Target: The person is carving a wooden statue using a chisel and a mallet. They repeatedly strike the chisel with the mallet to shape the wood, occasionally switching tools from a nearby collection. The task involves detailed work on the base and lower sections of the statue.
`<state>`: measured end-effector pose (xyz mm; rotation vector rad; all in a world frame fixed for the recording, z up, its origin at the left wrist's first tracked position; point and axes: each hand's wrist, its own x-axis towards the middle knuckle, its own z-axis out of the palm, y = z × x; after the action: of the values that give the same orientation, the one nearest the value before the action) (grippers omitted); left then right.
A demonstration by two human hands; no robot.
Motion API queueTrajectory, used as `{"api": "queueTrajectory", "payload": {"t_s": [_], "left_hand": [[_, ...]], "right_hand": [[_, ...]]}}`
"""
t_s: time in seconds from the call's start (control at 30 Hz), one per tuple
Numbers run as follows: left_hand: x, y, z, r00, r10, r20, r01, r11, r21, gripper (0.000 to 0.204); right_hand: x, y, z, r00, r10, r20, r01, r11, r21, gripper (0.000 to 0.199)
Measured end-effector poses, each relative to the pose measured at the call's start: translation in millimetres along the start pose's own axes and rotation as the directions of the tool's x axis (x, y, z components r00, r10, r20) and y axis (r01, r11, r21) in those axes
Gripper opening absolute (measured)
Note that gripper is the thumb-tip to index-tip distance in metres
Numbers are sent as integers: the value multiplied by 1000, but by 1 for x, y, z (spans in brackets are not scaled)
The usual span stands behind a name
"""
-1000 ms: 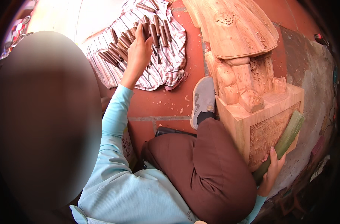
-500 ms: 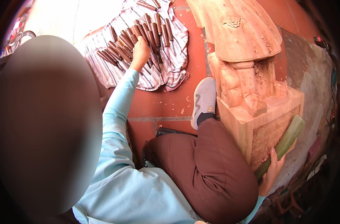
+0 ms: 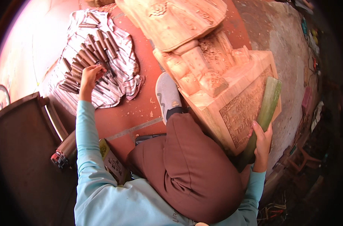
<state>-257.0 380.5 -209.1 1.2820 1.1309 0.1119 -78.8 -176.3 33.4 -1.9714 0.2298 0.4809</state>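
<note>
My left hand (image 3: pixel 89 80) reaches over a row of carving chisels (image 3: pixel 89 56) with brown handles and dark blades, lying on a striped cloth (image 3: pixel 116 88). Its fingers are pinched together among the tools; what lies between them is too hidden to name. Gripped in my right hand (image 3: pixel 262 141) is a long, thick green wooden bar (image 3: pixel 270 100), slanting up across the front of a carved wooden statue (image 3: pixel 186 22). The statue's square base (image 3: pixel 216 118) has a carved panel on its face. Several wood chips lie in the statue's hollow.
My shoe (image 3: pixel 167 94) rests against the statue's base on the red tiled floor (image 3: pixel 147 62), among scattered shavings. To my left stand a dark panel (image 3: pixel 24 150), a cylindrical thing (image 3: pixel 64 150) and a box (image 3: pixel 113 162). Clutter lies along the right side.
The view has turned, so cloth and statue sit further left. My left hand has shifted over the chisels toward their blades. My right hand keeps hold of the green wooden bar.
</note>
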Motion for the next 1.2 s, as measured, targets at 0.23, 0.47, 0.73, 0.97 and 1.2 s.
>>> {"api": "queueTrajectory", "payload": {"t_s": [0.23, 0.47, 0.73, 0.97, 1.2], "left_hand": [[-102, 87, 64, 949, 315, 12, -293, 896, -333, 15], [-179, 180, 150, 769, 638, 25, -609, 745, -272, 38], [-272, 181, 345, 170, 967, 190, -976, 192, -104, 31], [-266, 165, 396, 258, 920, 296, -961, 274, -14, 27], [-256, 170, 400, 303, 929, 213, -953, 292, 80, 24]], "right_hand": [[-1, -6, 0, 999, 21, 39, -22, 999, 27, 36], [-2, -5, -2, 999, 18, 46, -19, 999, 32, 35], [0, -5, -9, 992, 12, 128, -29, 990, 136, 34], [10, -36, -46, 998, -67, -5, 67, 998, -20, 28], [16, -46, -53, 992, -127, 1, 127, 990, -68, 28]]}}
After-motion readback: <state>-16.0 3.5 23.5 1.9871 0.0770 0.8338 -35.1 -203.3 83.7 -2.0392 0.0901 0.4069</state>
